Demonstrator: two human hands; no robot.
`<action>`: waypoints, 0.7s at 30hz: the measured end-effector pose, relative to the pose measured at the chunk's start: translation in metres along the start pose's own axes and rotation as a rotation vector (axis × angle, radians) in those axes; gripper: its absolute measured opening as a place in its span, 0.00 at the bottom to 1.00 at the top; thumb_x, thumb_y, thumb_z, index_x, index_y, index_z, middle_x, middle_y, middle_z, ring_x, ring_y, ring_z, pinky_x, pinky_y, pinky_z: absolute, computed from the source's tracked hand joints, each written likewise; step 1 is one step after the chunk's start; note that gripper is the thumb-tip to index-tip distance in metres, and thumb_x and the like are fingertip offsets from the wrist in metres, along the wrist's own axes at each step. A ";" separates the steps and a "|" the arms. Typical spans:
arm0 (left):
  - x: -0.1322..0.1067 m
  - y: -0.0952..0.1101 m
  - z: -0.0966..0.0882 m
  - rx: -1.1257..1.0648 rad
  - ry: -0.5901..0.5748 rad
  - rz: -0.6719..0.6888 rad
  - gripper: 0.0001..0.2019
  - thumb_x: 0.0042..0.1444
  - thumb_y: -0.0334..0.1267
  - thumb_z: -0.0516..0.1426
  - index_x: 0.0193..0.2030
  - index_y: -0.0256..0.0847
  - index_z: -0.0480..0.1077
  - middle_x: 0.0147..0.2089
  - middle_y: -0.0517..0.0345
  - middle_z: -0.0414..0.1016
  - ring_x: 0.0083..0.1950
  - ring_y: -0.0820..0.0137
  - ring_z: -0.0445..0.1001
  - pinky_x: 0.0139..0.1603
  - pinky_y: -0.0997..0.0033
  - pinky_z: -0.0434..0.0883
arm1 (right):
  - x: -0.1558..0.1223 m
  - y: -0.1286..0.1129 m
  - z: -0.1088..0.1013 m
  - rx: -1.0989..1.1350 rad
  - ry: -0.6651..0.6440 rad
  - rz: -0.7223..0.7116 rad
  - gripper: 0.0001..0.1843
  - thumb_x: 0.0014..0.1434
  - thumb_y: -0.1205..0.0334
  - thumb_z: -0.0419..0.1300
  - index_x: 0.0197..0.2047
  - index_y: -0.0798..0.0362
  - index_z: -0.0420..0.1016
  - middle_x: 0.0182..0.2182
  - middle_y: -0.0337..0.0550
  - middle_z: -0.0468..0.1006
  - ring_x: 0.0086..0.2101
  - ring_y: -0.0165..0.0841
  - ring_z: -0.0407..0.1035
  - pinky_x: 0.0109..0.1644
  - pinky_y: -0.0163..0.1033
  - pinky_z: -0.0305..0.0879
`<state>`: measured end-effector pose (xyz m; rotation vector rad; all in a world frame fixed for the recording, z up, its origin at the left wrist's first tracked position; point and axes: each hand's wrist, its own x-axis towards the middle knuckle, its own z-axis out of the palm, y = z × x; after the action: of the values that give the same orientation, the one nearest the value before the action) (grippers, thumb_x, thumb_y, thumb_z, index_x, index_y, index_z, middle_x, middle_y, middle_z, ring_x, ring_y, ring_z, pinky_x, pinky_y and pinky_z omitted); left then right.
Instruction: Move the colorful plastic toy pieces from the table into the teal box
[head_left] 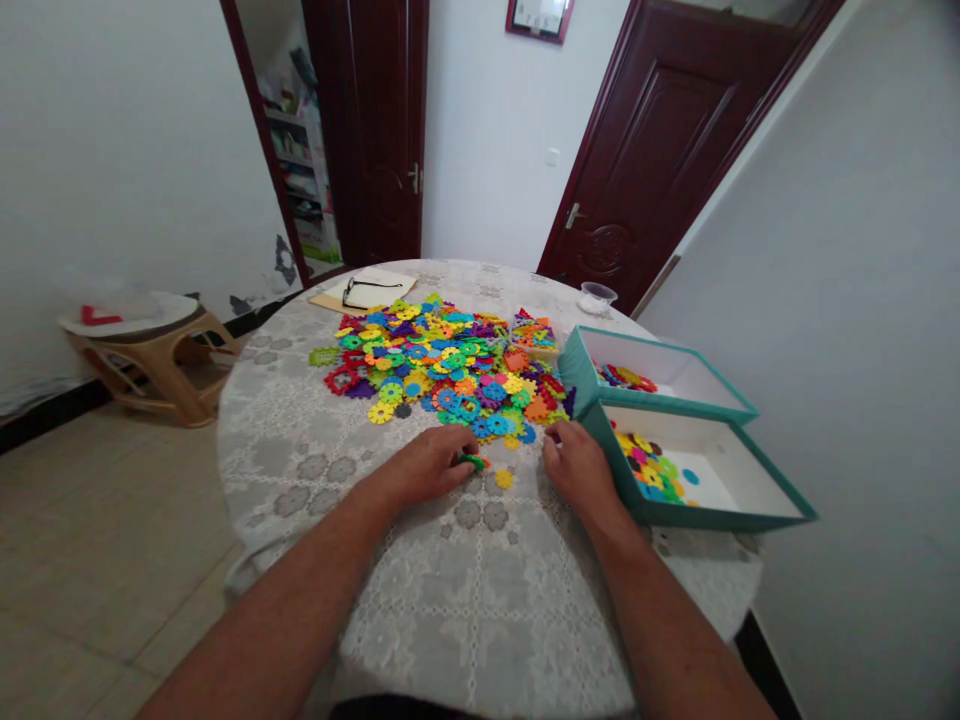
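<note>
Round table, patterned tablecloth (420, 590). Big heap of plastic snowflake discs (442, 355) across the middle, mixed colours, far of both hands.

Left hand (435, 465): at the near edge of the heap, thumb and fingers pinched on a small green-and-orange piece (475, 462), just above or on the cloth. May be two discs together; too small to tell.

Right hand (577, 462): on the cloth just left of the near teal box (611, 460), fingers curled inward. Whether they are closed on anything, cannot tell; fingertips partly hidden.

Yellow snowflake disc (504, 479): loose on the cloth between the hands, just right of the pinched piece and a little nearer.

Orientation: pinched piece shows as a thin sliver, apparently near edge-on, long line running left to right, orange end to the right, green end toward the left fingers. Yellow disc appears to lie flat; round, so no long axis and no pointing end.

Handling, my judgement: pinch by the rim, light pressure, leaving the notched edge free for the other hand. Thin discs on cloth probably lift best with a fingernail under one edge. Working on the bare cloth nearer than the heap should stop strays mixing in. Right wrist sits close to the box wall; a wide elbow swing could nudge it.
</note>
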<state>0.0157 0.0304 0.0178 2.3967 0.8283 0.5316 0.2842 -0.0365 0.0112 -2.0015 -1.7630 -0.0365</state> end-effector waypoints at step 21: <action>0.002 0.008 0.003 -0.029 -0.052 0.069 0.07 0.64 0.37 0.58 0.46 0.43 0.76 0.38 0.59 0.79 0.37 0.70 0.73 0.39 0.72 0.64 | 0.009 -0.011 0.015 -0.183 -0.139 0.040 0.13 0.65 0.55 0.61 0.48 0.54 0.75 0.45 0.54 0.76 0.45 0.43 0.74 0.47 0.42 0.67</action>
<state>0.0222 0.0259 0.0210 2.4093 0.7133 0.5022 0.2709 -0.0222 0.0046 -2.2164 -1.8630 -0.0482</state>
